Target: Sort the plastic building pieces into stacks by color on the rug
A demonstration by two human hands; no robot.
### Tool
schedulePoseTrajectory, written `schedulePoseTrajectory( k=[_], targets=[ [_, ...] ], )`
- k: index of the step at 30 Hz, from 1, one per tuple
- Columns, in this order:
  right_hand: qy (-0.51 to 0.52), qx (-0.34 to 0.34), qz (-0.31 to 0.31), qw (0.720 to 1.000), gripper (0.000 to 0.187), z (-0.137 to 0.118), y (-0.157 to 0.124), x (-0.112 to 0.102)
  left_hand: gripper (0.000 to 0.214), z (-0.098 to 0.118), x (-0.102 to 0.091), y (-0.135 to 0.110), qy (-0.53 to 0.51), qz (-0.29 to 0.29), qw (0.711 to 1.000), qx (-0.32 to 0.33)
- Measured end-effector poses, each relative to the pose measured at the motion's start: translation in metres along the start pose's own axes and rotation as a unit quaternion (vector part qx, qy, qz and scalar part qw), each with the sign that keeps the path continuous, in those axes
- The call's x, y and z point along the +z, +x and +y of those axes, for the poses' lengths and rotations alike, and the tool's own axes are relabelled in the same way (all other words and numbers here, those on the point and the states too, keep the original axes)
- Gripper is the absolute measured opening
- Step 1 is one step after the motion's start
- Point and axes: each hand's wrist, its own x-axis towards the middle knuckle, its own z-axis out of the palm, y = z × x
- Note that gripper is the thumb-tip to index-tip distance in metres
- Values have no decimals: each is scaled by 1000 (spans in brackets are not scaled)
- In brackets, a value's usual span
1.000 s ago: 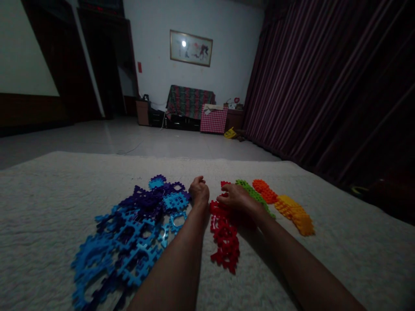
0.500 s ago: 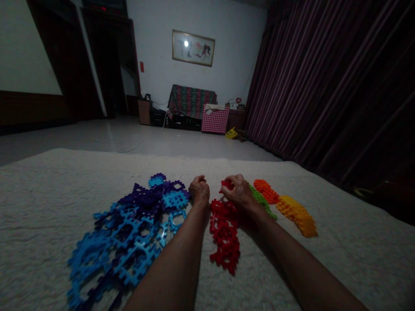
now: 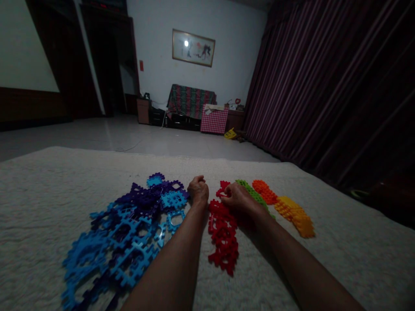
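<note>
My left hand (image 3: 198, 190) rests on the bedcover with its fingers curled closed; whatever they may hold is hidden. It lies beside the right edge of a heap of purple (image 3: 145, 196) and blue toothed plastic building pieces (image 3: 136, 259). My right hand (image 3: 240, 197) is closed in a pinch at the edge of a red toothed building piece (image 3: 222, 188), at the far end of the red row. Overlapping red pieces (image 3: 223, 237) lie just below that hand. A row of green pieces (image 3: 249, 190) runs partly behind it.
Orange pieces (image 3: 264, 191) and a stack of yellow pieces (image 3: 295, 215) lie in a curve to the right. Everything rests on a pale quilted cover (image 3: 97, 162). Beyond its far edge are a tiled floor, a checked cloth (image 3: 214, 121) and a dark curtain (image 3: 292, 86).
My right hand has shifted slightly down and lower over the red row, and more of the far red piece and the green row shows. My left hand has barely moved.
</note>
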Motion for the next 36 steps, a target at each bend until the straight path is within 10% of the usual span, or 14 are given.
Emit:
schedulePoseTrajectory(
  k=[7,10,18,36],
  targets=[
    [23,-9,15,1000,8,11,3,1,39,1,1,0,0,3,1000,-6],
    [11,1,54,998,35,24,18,-9,38,1,0,0,0,3,1000,-8],
    [-111,18,-57,992,57,36,65,-19,38,-4,4,1,-7,0,1000,-4],
    [-129,-13,-105,986,58,28,67,-4,38,2,-2,-4,51,-18,998,23]
  ],
)
